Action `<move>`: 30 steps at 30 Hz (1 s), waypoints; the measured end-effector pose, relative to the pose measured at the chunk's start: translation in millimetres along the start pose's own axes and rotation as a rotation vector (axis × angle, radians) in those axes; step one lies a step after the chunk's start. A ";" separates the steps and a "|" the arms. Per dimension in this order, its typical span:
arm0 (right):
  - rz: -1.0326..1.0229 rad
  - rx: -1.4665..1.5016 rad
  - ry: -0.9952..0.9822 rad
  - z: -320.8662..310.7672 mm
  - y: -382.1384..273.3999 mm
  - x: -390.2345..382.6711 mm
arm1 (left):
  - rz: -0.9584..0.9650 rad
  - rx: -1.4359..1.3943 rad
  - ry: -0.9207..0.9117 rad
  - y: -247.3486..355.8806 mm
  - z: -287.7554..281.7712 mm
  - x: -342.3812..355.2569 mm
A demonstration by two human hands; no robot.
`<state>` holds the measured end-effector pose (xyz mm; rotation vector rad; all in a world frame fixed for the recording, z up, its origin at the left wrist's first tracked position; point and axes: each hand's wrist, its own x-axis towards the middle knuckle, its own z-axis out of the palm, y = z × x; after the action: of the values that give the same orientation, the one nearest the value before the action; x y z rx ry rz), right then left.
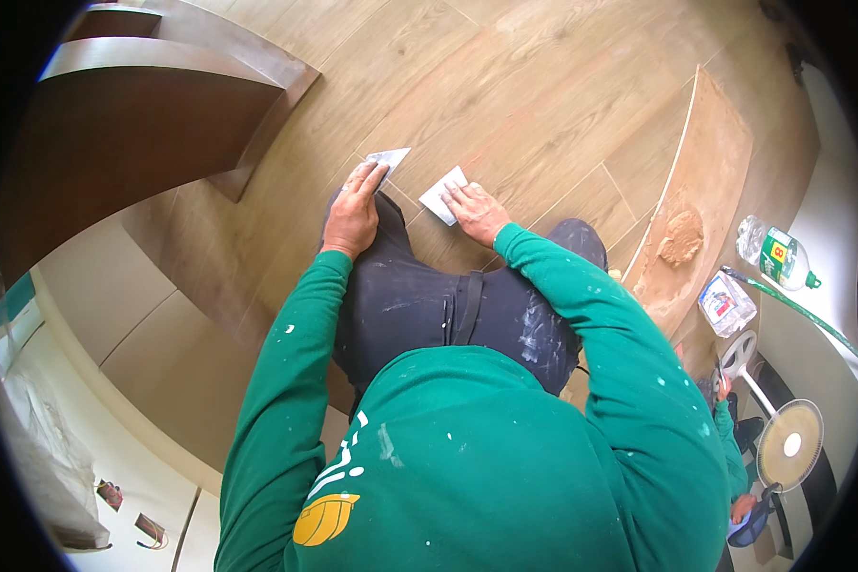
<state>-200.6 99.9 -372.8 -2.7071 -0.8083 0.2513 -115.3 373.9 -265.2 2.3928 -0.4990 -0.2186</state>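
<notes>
The right white plate (439, 198) sits low over the wood-patterned floor (529, 124), ahead of the gap between the knees; the right hand (480, 212) holds it, fingers spread over its near side; whether it touches the floor, one cannot tell; the left white plate (392, 158) is beyond the left knee, in the left hand (352, 217), its fingers bunched narrowly along the edge; a shallow, constant angle and even pressure would likely serve both plates best, easing lightly over each tile joint (619, 192); rightward lies the board (710, 143) bearing a tan mound (682, 237), where small scoops seem wisest; the right elbow should clear the bottle (785, 259) beyond.
</notes>
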 end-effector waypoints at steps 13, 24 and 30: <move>-0.051 0.033 -0.010 17.4 -25.5 -17.1 | -0.013 -0.022 0.008 -2.1 2.6 -5.1; 0.865 0.154 0.313 -62.6 195.5 7.6 | -0.007 -0.015 -0.001 1.8 8.2 -2.2; 1.028 0.137 0.103 -67.0 207.5 42.9 | -0.017 -0.013 -0.026 -0.4 2.2 -3.6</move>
<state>-43.7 -57.1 -383.0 -2.7099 0.6612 0.3493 -119.1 374.3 -267.1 2.3853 -0.4880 -0.2596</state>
